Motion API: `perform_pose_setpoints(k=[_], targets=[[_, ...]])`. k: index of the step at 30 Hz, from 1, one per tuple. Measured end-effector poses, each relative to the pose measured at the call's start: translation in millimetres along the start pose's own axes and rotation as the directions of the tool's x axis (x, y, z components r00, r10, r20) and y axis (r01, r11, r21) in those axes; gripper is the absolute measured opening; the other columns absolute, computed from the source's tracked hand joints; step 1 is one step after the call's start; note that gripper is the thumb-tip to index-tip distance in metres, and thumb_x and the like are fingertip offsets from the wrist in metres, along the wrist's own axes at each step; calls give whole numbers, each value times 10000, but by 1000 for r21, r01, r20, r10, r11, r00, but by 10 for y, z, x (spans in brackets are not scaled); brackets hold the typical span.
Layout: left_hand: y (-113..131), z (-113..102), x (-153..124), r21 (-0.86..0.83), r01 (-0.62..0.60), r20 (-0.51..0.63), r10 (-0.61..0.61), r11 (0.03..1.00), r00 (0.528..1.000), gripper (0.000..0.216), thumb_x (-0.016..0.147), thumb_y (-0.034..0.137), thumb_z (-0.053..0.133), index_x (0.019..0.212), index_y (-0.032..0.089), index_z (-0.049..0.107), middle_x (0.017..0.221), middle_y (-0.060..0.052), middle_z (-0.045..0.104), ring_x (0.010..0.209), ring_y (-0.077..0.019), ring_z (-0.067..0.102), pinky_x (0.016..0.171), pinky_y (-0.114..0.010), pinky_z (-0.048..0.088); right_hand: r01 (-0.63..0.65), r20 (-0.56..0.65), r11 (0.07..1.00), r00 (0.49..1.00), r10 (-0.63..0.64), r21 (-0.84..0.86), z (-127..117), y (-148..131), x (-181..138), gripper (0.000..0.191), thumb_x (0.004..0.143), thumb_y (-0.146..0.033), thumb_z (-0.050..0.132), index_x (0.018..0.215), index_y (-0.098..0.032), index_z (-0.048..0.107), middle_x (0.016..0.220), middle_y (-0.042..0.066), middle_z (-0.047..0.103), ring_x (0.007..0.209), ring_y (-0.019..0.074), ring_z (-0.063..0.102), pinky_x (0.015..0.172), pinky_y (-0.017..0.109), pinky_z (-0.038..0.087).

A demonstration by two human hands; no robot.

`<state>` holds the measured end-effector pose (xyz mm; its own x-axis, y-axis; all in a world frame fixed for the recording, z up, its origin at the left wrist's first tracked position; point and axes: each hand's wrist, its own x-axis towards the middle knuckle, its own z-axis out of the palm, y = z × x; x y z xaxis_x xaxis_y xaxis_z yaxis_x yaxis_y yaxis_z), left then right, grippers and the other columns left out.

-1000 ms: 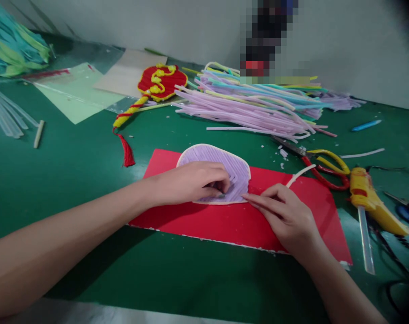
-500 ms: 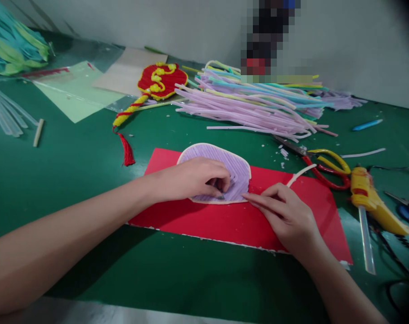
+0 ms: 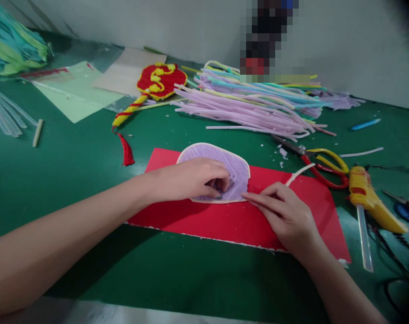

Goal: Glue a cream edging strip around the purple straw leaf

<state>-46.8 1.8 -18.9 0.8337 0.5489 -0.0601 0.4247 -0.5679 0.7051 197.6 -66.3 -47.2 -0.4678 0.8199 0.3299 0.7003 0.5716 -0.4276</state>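
Observation:
A purple fan-shaped piece (image 3: 221, 162) made of lilac strips with a cream border lies on a red sheet (image 3: 231, 220) on the green table. My left hand (image 3: 191, 180) rests on the piece with its fingers curled down against the strips. My right hand (image 3: 285, 213) sits at the piece's right lower edge, thumb and forefinger pinched on a cream strip (image 3: 298, 173) that trails off to the right along the border.
A heap of lilac and coloured strips (image 3: 251, 108) lies behind. Red-and-yellow scissors (image 3: 321, 164) and a yellow glue gun (image 3: 369, 200) are at the right. A red and yellow fan with tassel (image 3: 153, 87), paper sheets (image 3: 76, 92) and clear glue sticks (image 3: 5, 114) sit at the left.

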Motion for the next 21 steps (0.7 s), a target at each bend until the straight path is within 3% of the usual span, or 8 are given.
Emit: perform_pose_setpoints(k=[21], targets=[[22,-6,-25,32,7,17,-7,999,1000,91,815,88,561,864,142,616,895,-13,611,763,-113,530,646,-219,357,-12,22,1000,1000,12,5,-1,-1,4,301,904,-137,494,1062,-266,716,788,40,577,723,140,550,619,265,459]])
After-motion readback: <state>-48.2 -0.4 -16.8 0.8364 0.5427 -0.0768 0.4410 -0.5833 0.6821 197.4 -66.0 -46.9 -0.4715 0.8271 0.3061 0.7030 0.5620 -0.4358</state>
